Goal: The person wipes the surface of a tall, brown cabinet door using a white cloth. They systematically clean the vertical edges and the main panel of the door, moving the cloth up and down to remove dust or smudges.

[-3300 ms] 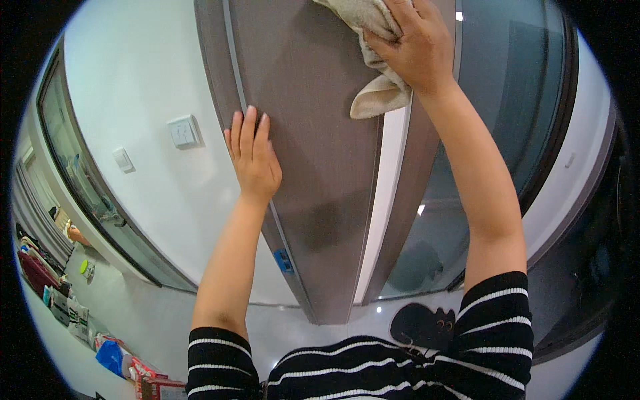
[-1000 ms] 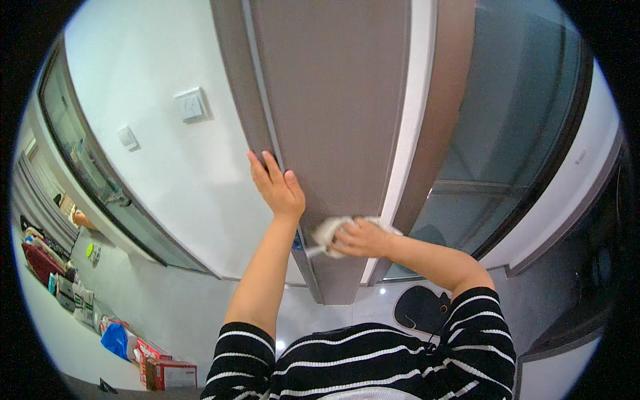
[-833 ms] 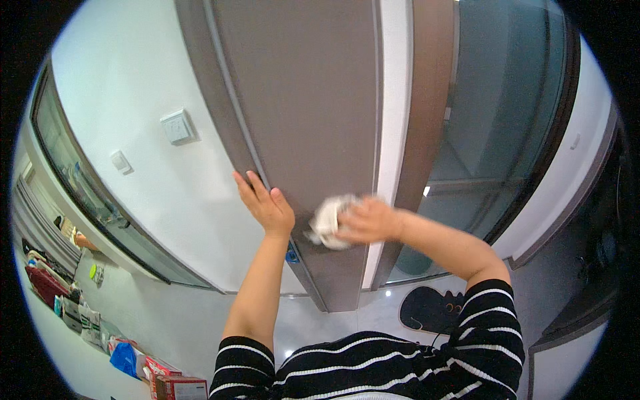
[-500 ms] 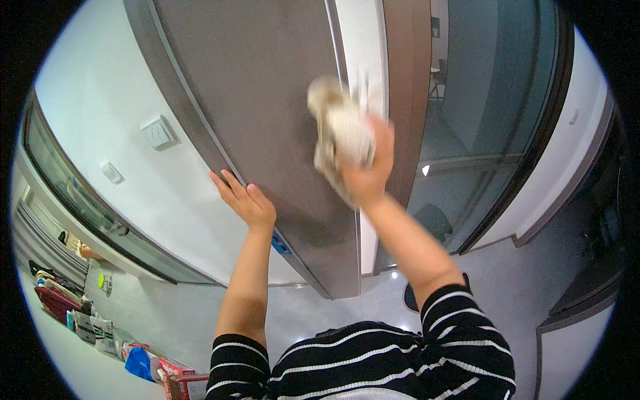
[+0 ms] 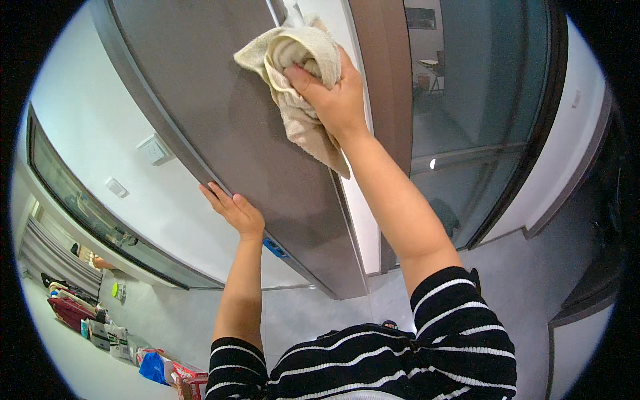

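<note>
My right hand (image 5: 337, 100) is closed on a bunched cream cloth (image 5: 300, 113), its thumb pressing into the folds. One corner of the cloth hangs down past my wrist. It is up against the right side of a grey-brown door (image 5: 220, 93), just below a pale handle (image 5: 288, 12) that it partly hides. My left hand (image 5: 237, 213) rests on the door's left edge with fingers stretched out and holds nothing. Below that hand, a blue label or plate (image 5: 274, 248) shows on the edge.
Left of the door, a white wall carries two switches (image 5: 157, 151) (image 5: 117, 187). A dark-framed glass panel (image 5: 477, 127) stands to the right. Bags and boxes, among them a blue bag (image 5: 153, 368), line the lower left. Grey floor (image 5: 300, 313) lies below the door.
My right hand and the cloth have moved up and a little left, toward the handle. My left hand stays at the door's edge. The whole view has shifted slightly.
</note>
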{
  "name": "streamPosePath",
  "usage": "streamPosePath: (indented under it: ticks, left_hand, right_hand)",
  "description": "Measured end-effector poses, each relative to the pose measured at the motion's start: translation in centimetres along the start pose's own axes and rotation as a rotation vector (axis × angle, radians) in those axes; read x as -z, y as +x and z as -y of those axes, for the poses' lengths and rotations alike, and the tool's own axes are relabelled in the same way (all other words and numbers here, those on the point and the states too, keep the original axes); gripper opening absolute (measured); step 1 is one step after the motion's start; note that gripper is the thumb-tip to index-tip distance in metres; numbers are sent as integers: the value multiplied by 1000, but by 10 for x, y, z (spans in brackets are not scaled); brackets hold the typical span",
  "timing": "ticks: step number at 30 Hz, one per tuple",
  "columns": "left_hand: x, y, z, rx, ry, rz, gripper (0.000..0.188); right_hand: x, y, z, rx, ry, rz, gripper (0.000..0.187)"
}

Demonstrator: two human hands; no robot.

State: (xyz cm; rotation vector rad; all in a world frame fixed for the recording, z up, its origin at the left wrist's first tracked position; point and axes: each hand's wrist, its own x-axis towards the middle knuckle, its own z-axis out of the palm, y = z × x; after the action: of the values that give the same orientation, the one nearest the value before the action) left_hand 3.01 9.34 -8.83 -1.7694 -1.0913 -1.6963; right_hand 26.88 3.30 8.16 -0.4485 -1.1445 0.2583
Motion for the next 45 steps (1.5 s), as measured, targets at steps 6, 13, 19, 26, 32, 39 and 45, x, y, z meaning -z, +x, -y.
streamPosePath:
  ticks: [6,13,19,26,32,39,45]
  left_hand:
    - [8,0,-1,47,8,46,59]
    - [0,42,-73,-393,69,29,60]
    - [-22,57,-92,-371,172,13,56]
    - [-22,51,-82,-375,212,13,55]
    - [-23,52,-92,-398,173,9,56]
    - [-26,47,-92,-411,191,7,54]
    - [-26,51,-93,-417,197,-12,53]
  right_hand:
    - [51,-152,-64,-181,-262,-31,64]
    - [72,-182,-70,96,-496,12,67]
    - [-24,53,23,402,-307,-84,50]
    - [-10,-31,-3,450,-482,-87,69]
    - [1,-32,-3,457,-444,-33,78]
    - [-97,201,137,533,-414,-101,53]
    - [-90,188,118,326,-431,-55,56]
